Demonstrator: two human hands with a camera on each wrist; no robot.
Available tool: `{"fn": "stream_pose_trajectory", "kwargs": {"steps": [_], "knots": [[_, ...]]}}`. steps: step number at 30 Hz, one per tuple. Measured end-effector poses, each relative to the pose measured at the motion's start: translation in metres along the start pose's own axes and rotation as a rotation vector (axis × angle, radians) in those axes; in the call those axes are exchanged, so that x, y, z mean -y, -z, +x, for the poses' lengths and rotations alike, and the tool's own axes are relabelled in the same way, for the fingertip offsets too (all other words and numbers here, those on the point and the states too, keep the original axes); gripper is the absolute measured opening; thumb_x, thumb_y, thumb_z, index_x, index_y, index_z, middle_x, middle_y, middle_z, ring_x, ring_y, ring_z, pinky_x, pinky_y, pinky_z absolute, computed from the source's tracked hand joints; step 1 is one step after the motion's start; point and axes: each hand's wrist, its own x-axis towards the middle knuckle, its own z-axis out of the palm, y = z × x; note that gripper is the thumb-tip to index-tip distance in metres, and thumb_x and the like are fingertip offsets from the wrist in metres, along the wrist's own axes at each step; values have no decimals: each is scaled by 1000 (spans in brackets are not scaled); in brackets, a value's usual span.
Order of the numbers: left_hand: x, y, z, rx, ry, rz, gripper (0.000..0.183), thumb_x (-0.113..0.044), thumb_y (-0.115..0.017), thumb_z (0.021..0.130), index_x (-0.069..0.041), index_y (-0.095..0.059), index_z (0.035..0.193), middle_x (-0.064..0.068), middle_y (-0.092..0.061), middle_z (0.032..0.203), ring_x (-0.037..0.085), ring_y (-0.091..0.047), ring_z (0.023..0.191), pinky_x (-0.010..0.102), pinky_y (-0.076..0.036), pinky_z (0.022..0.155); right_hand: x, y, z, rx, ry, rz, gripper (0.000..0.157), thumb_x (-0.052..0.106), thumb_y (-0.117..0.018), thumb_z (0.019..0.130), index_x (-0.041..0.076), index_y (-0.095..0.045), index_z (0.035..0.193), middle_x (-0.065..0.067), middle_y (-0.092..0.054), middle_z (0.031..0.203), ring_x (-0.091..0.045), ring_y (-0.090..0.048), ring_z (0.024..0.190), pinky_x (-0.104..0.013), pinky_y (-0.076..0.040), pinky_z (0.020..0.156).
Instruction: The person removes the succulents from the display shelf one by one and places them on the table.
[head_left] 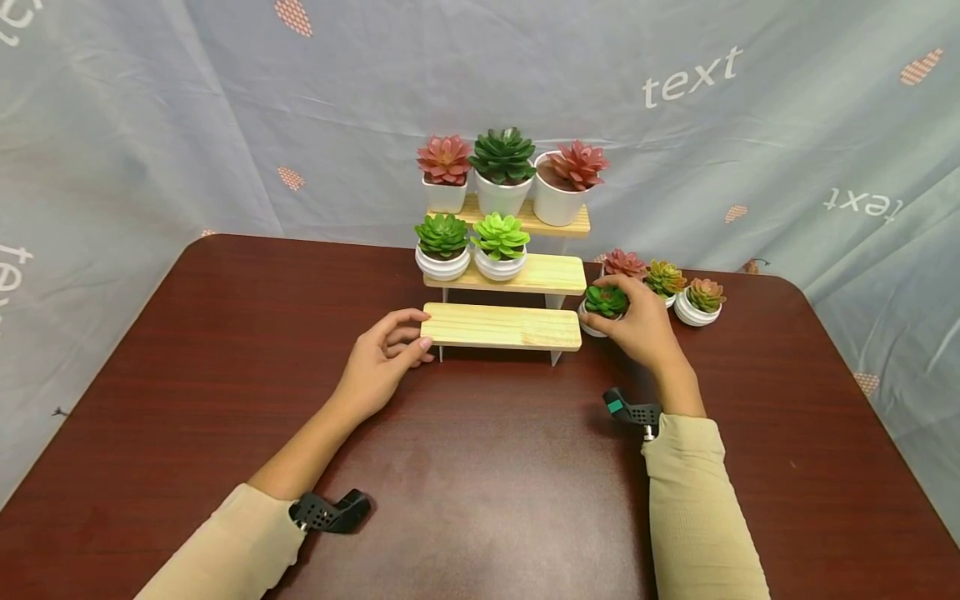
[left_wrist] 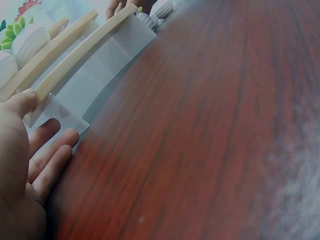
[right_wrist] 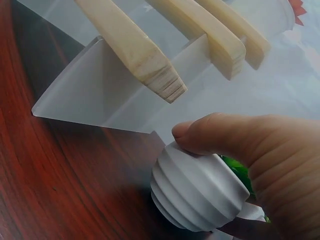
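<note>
A three-step display stand with pale wooden boards and translucent side panels stands on the table; its lowest board [head_left: 501, 326] is bare. My left hand [head_left: 386, 358] holds the left end of that board, thumb at the front corner; in the left wrist view the fingers lie along the translucent side panel [left_wrist: 70, 120]. To the right of the stand, my right hand [head_left: 637, 325] grips a dark green potted succulent [head_left: 606, 301] between thumb and fingers. Its ribbed white pot [right_wrist: 195, 187] shows in the right wrist view, close beside the stand, with the leaves mostly hidden by the hand.
Two green succulents [head_left: 501, 237] sit on the middle board [head_left: 555, 272]. Three larger potted succulents [head_left: 504, 167] fill the top board. Behind my right hand are a red succulent [head_left: 625, 263], a yellow-green one [head_left: 665, 278] and an orange one [head_left: 704, 298]. A grey curtain [head_left: 337, 83] hangs behind the table.
</note>
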Motion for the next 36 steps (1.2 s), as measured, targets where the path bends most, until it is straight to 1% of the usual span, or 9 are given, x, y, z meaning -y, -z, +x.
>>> {"fn": "stream_pose_trajectory", "kwargs": {"steps": [7, 13, 20, 36], "knots": [[1, 1, 0, -2, -4, -1, 36, -21, -64, 101, -13, -57, 135, 18, -73, 114, 17, -76, 87, 25, -60, 77, 1, 0, 1, 4, -9, -3, 50, 21, -84, 83, 8, -64, 127, -18, -64, 128, -34, -60, 112, -51, -50, 93], [1, 0, 1, 0, -14, -7, 36, -21, -65, 101, -13, -57, 135, 18, -73, 112, 16, -76, 86, 25, -60, 77, 1, 3, 1, 29, -25, -30, 52, 24, -83, 85, 7, -62, 130, -19, -63, 130, -35, -60, 112, -53, -50, 95], [0, 0, 1, 3, -16, -5, 36, -20, -64, 101, -13, -56, 136, 18, -73, 113, 15, -75, 87, 24, -60, 77, 1, 6, 0, 47, -43, -43, 53, 26, -82, 86, 8, -61, 131, -18, -63, 129, -35, -60, 110, -52, -51, 93], [1, 0, 1, 3, -16, -6, 37, -20, -64, 101, -12, -56, 136, 19, -73, 112, 14, -75, 87, 24, -60, 77, 0, 11, -2, 68, -71, -44, 50, 22, -82, 85, 9, -63, 130, -19, -64, 129, -35, -63, 109, -52, -53, 93]]}}
